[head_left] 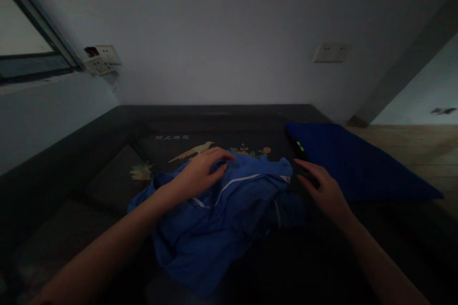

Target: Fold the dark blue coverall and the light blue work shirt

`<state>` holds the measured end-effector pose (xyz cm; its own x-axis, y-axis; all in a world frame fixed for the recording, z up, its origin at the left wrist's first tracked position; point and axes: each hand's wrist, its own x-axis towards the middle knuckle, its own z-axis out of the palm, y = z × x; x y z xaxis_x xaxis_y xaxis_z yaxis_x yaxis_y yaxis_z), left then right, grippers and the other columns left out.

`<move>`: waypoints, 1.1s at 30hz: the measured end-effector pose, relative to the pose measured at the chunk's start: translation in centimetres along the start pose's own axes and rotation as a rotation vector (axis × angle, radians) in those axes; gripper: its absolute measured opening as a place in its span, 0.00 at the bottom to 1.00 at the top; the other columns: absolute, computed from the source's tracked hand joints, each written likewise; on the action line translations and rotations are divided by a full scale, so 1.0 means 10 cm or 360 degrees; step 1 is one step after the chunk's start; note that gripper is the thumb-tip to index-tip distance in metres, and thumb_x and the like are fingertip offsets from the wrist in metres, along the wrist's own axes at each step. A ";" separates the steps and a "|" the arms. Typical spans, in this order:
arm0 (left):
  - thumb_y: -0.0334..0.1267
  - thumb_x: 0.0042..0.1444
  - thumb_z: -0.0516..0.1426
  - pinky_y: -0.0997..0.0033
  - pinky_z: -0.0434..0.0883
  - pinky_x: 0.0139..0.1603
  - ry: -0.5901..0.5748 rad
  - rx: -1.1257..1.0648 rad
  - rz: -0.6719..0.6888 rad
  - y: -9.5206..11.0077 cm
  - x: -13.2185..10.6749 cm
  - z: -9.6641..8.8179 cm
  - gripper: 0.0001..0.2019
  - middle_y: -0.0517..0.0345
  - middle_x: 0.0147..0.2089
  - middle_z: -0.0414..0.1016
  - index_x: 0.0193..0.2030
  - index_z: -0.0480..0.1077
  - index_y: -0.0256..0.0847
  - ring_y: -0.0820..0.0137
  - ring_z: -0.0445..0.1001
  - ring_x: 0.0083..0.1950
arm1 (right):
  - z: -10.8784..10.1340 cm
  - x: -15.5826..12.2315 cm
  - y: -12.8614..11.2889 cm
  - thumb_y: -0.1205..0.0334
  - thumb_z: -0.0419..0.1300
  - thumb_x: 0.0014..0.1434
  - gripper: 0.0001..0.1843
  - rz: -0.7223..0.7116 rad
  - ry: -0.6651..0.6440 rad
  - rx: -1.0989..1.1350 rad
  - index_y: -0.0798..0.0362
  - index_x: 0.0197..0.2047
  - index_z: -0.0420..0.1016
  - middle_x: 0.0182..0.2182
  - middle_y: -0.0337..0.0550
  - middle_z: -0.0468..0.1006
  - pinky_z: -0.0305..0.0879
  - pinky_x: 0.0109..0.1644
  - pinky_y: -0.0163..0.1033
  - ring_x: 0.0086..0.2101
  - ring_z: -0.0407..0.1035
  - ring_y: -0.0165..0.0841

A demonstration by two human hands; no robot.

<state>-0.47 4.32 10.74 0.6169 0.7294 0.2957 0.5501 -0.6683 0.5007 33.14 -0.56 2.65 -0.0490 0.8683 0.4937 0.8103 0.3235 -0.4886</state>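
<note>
- Blue garment: beneath your left hand, just beside your right hand.
- Both hands spread, loosely curved.
- Crumpled, irregular folds; thin, curving white piping.

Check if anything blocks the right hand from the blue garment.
Nothing visible does: the right hand sits just off the right end of the blue garment. The flat, deeper-blue item lies behind and right, outside that gap.

Four pale Chinese characters, of which 上 and 花 are legible, stand on the dark bird-and-flower-printed surface.
</note>
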 end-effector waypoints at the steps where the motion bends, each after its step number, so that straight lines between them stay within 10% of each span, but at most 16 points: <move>1: 0.34 0.60 0.50 0.64 0.66 0.58 -0.0058 0.0000 0.0011 0.03 0.14 0.11 0.14 0.51 0.51 0.74 0.51 0.70 0.38 0.65 0.71 0.54 | 0.05 -0.01 0.04 0.56 0.52 0.63 0.22 -0.0015 -0.0039 0.0012 0.49 0.59 0.67 0.54 0.50 0.72 0.64 0.57 0.53 0.54 0.65 0.43; 6: 0.41 0.60 0.55 0.59 0.65 0.60 -0.0163 -0.0009 -0.0135 0.08 0.50 0.70 0.21 0.46 0.58 0.71 0.58 0.66 0.36 0.59 0.70 0.58 | 0.25 -0.08 0.10 0.56 0.51 0.64 0.26 -0.0052 -0.0171 0.0063 0.48 0.64 0.59 0.58 0.50 0.68 0.58 0.61 0.55 0.57 0.61 0.43; 10: 0.37 0.58 0.57 0.64 0.68 0.54 -0.0111 -0.0120 -0.0154 0.08 0.48 0.81 0.12 0.52 0.49 0.77 0.48 0.72 0.39 0.63 0.74 0.51 | 0.27 -0.10 0.02 0.59 0.53 0.62 0.22 -0.0012 -0.0228 0.0075 0.47 0.60 0.65 0.50 0.50 0.72 0.62 0.57 0.54 0.52 0.65 0.43; 16: 0.35 0.63 0.51 0.69 0.69 0.48 -0.0186 -0.0003 0.0132 0.16 0.40 0.43 0.08 0.55 0.44 0.74 0.41 0.71 0.41 0.67 0.73 0.45 | 0.20 -0.09 -0.05 0.64 0.60 0.57 0.11 0.0007 -0.0184 0.0000 0.49 0.45 0.74 0.46 0.50 0.70 0.63 0.54 0.55 0.49 0.65 0.44; 21: 0.38 0.64 0.49 0.71 0.69 0.44 0.0125 0.0107 0.0176 0.25 0.29 -0.06 0.10 0.55 0.42 0.71 0.43 0.71 0.41 0.69 0.71 0.42 | 0.11 -0.05 -0.10 0.62 0.63 0.54 0.10 -0.0079 -0.0133 0.0277 0.48 0.39 0.68 0.57 0.47 0.68 0.53 0.62 0.57 0.60 0.55 0.45; 24: 0.40 0.63 0.49 0.70 0.69 0.45 0.0321 0.0162 0.0079 0.25 0.23 -0.28 0.12 0.54 0.40 0.71 0.42 0.71 0.40 0.67 0.70 0.43 | 0.09 -0.06 -0.21 0.59 0.64 0.55 0.12 0.0061 -0.0215 0.0585 0.47 0.40 0.66 0.48 0.44 0.75 0.61 0.58 0.51 0.54 0.66 0.41; 33: 0.48 0.60 0.50 0.66 0.71 0.47 0.0455 0.0169 -0.0136 0.17 0.20 -0.42 0.15 0.55 0.40 0.75 0.41 0.73 0.43 0.63 0.72 0.44 | 0.21 -0.07 -0.33 0.54 0.61 0.56 0.15 0.0515 -0.0350 0.0896 0.49 0.46 0.73 0.45 0.44 0.78 0.68 0.52 0.47 0.46 0.73 0.40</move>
<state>-0.68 5.23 15.60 0.3910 0.7850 0.4804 0.6583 -0.6034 0.4501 29.27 -1.41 2.38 -0.0215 0.9911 0.1312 0.3798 0.1295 -0.9160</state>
